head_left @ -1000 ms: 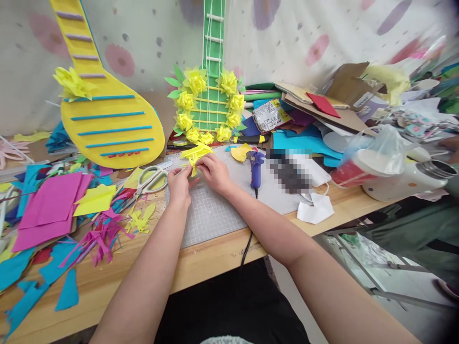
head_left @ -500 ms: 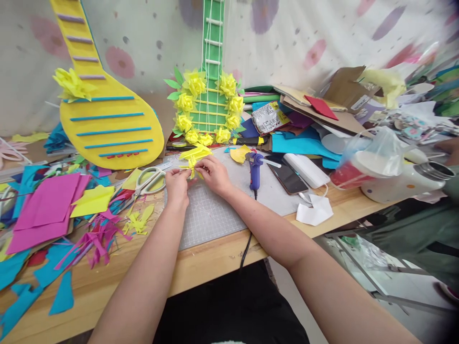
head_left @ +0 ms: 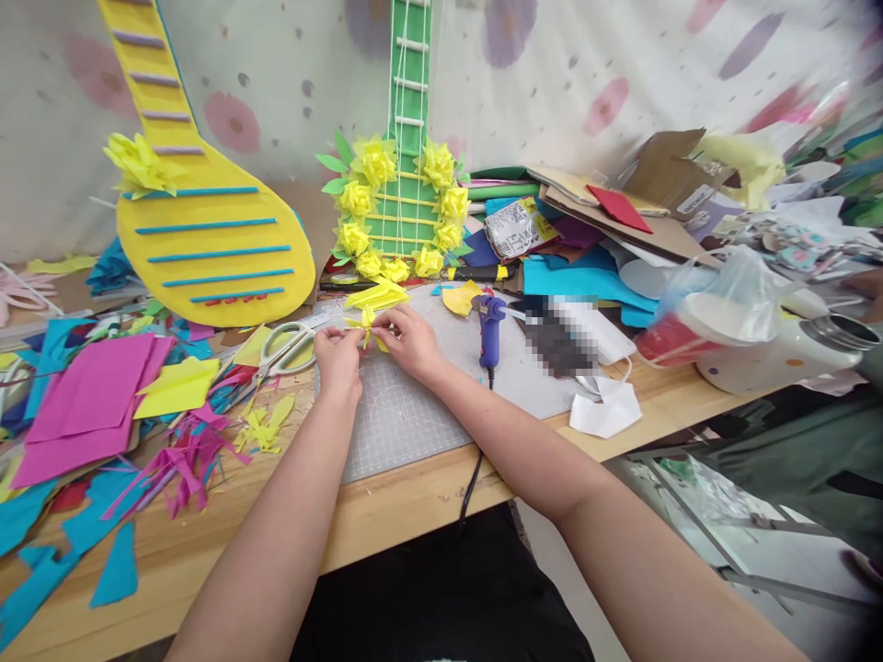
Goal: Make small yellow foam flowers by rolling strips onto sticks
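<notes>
Between my two hands is a small yellow paper flower (head_left: 368, 319), held just above the grey cutting mat (head_left: 407, 405). My left hand (head_left: 339, 359) pinches its left side. On its right side the fingers of my right hand (head_left: 411, 338) are closed, and they partly hide the petals. Folded yellow paper (head_left: 376, 294) lies on the mat just beyond the flower. To the right, a blue glue gun (head_left: 490, 333) stands with its cord running off the table's front edge. A pair of scissors (head_left: 290, 349) with pale handles rests left of my left hand.
Behind the mat stand a yellow cardboard instrument (head_left: 221, 230) and a green one (head_left: 407, 207) ringed with yellow flowers. Paper scraps (head_left: 89, 395) cover the left side. A blurred-out phone (head_left: 562, 340), a power bank (head_left: 607, 336) and a lidded cup (head_left: 682, 322) are at right.
The flower between my fingers has turned slightly and its petals sit differently. Both hands have shifted a little to the left and stay closed on it.
</notes>
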`<control>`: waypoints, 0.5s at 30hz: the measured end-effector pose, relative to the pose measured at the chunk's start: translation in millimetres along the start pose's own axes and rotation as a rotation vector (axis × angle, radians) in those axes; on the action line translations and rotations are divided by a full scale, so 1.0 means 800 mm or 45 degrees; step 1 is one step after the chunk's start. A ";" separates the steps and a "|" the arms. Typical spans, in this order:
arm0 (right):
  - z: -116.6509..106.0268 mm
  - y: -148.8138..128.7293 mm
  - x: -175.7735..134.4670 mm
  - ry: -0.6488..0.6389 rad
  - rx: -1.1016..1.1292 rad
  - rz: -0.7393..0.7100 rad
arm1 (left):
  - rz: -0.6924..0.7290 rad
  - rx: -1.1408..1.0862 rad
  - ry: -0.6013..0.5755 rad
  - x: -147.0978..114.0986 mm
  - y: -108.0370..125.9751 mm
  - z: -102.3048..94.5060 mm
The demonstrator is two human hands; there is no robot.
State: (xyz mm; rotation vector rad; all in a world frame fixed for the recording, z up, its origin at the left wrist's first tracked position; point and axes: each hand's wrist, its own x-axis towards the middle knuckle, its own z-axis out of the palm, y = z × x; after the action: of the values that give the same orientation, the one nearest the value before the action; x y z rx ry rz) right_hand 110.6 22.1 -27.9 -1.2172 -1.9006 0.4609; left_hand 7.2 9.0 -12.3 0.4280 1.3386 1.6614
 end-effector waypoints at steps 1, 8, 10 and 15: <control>0.001 -0.001 -0.001 0.013 -0.006 -0.009 | 0.001 -0.003 0.000 -0.001 0.000 0.000; -0.003 -0.005 0.005 -0.005 0.009 -0.056 | -0.014 0.002 -0.079 0.002 -0.003 -0.004; -0.005 -0.005 0.006 -0.020 0.015 -0.042 | -0.025 0.018 -0.098 0.004 -0.005 -0.005; -0.005 -0.003 0.005 -0.009 -0.009 -0.048 | -0.044 0.042 -0.084 0.007 -0.005 -0.005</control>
State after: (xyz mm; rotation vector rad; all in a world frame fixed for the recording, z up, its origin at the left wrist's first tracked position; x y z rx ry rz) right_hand 111.3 24.0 -22.1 -1.1840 -1.9295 0.4396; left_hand 3.3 10.9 -18.5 0.4724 1.3189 1.5858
